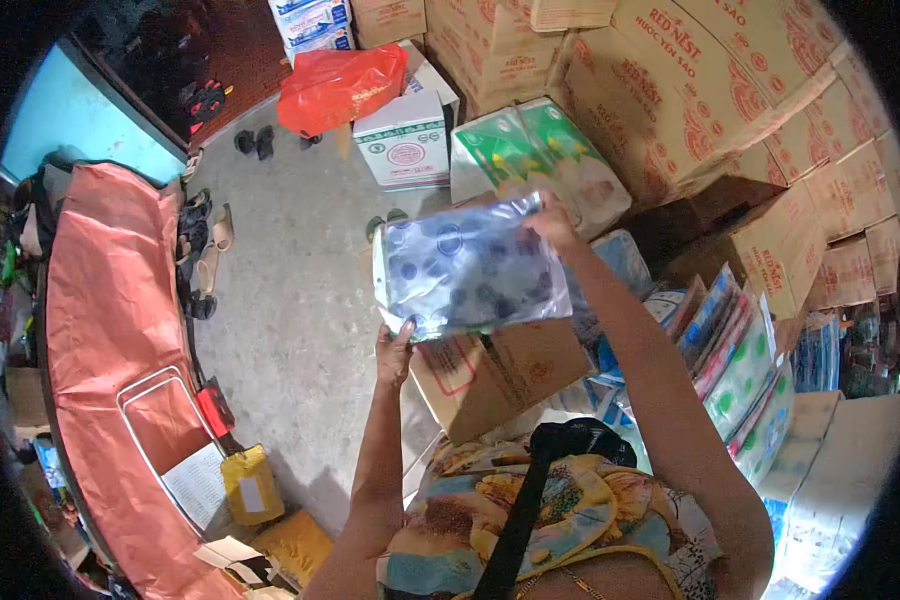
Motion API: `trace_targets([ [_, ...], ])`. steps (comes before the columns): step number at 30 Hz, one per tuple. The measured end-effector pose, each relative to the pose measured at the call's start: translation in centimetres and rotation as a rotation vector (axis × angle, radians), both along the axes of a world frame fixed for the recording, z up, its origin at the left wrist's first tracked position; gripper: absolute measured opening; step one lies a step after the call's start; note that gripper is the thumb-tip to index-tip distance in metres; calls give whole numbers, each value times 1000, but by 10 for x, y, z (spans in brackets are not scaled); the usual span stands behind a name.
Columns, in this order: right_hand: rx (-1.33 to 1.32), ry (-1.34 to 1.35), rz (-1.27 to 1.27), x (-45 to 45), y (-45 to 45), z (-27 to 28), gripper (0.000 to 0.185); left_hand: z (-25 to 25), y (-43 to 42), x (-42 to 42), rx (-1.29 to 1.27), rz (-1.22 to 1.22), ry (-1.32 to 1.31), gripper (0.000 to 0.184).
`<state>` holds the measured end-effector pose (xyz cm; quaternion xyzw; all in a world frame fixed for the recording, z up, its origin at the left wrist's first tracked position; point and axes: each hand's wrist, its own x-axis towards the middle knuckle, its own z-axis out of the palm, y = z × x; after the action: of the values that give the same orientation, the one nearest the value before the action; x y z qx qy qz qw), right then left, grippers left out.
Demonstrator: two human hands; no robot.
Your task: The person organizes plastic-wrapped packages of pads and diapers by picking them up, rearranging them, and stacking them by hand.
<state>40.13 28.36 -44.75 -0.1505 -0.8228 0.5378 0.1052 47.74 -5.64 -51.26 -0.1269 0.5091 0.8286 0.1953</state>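
A flat, clear plastic package (475, 265) with dark round spots on a bluish ground is held up over a brown cardboard box (500, 375). My left hand (395, 352) grips its lower left corner, thumb on top. At the upper right corner, my right hand (555, 222) pinches the package's edge. Behind the package lies a green and white wrapped pack (535, 155).
Brown cartons (670, 80) are stacked at the upper right. A white box (402, 145) and a red bag (340, 88) stand ahead. Packaged goods (730, 360) stand upright at right. Reddish sheeting (115, 300) and shoes (205, 250) lie at left.
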Motion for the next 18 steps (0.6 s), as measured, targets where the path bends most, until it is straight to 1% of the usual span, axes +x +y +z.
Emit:
trace_targets([
  [1, 271, 77, -61, -10, -2, 1, 61, -8, 0, -3, -5, 1, -1, 30],
  [2, 266, 74, -62, -17, -4, 1, 61, -16, -1, -5, -100, 13, -31, 39],
  [3, 367, 38, -171, -20, -8, 4, 60, -19, -2, -5, -195, 22, -62, 48],
  [4, 467, -1, -283, -20, -14, 11, 59, -19, -2, -2, -344, 7, -121, 64],
  [5, 382, -67, -267, -11, -21, 16, 52, -18, -4, 2, -350, -2, -122, 64],
  [6, 379, -72, -279, -7, -20, 5, 52, -21, -7, 8, -375, -30, -124, 65],
  [7, 316, 5, -234, -4, -16, -20, 49, -24, -8, 13, -397, -61, -127, 65],
  [8, 255, 81, -190, 1, -11, -47, 46, -31, -12, 14, -540, -139, -163, 58],
  [9, -25, 337, -94, 9, -12, -72, 38, -36, -16, 17, -542, -161, -162, 58],
  [10, -22, 333, -119, 30, -18, -54, 38, -40, -19, 21, -517, -193, -186, 57],
  [11, -56, 95, -143, 59, -31, -12, 36, -42, -20, 26, -492, -231, -209, 56],
  [12, -95, -139, -174, 81, -39, 12, 34, -38, -17, 33, -522, -149, -185, 56],
  [13, 22, -153, -93, 94, -37, 9, 33, -34, -13, 41, -548, -77, -158, 56],
  [14, 141, -174, -24, 107, -32, 6, 32, -29, -8, 43, -636, -24, -121, 52],
  [15, 32, -126, -17, 120, -29, 7, 31, -28, -5, 43, -718, 23, -79, 49],
  [16, -73, -73, -16, 132, -25, 7, 29, -26, 3, 45, -680, 40, -85, 45],
  [18, 342, 200, 167, 153, -11, -30, 28, -12, 31, 49, -564, 74, -95, 38],
])
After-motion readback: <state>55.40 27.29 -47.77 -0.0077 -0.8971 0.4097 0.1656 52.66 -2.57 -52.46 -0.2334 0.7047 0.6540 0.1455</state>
